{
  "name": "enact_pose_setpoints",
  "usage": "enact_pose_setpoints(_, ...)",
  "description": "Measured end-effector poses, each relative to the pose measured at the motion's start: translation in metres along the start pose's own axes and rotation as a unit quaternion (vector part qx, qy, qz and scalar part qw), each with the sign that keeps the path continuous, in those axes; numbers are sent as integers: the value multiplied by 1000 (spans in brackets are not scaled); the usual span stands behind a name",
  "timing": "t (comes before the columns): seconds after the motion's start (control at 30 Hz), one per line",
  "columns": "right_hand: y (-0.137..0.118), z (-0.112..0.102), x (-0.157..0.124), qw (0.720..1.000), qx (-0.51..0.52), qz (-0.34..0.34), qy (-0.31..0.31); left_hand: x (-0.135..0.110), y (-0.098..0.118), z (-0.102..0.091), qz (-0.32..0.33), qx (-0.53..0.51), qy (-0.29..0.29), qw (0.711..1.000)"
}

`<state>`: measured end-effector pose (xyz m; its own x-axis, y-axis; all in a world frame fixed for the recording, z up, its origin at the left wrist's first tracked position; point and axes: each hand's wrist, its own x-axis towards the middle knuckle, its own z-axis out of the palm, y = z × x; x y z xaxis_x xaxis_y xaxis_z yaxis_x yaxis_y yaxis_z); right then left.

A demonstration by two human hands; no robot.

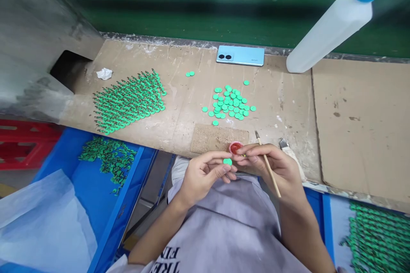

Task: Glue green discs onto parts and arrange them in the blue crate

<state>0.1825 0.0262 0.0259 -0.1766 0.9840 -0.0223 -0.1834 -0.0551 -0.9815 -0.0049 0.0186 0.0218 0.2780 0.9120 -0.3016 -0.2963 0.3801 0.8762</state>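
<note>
Between the thumb and fingers of my left hand (201, 175) is a small round green disc (227, 161), its flat face up. My right hand (277, 164) holds a thin wooden paintbrush (271, 175) slantwise, dark bristles pointing away from me. Its thumb and fingertips also pinch a tiny yellowish piece (244, 155), too small to make out, close to the disc. Just beyond my fingertips stands a small pot of red paste (236, 146) at the edge of a worn brown board (208, 136). Loose green discs (235, 103) lie scattered farther back.
Rows of green discs with brown pieces attached (128, 102) lie at left. A blue phone (246, 56) and white squeeze bottle (329, 34) are at the back. A blue drawer (80, 179) holds more pieces; others fill a tray (381, 239) at lower right. A flat tool (293, 155) lies beside my right hand.
</note>
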Motion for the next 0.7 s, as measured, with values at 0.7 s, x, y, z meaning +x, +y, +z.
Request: enact_pose_setpoints(0.7, -2, -1, -5, 994, -90, -44, -49, -4, -1, -4, 188, 269, 31, 944)
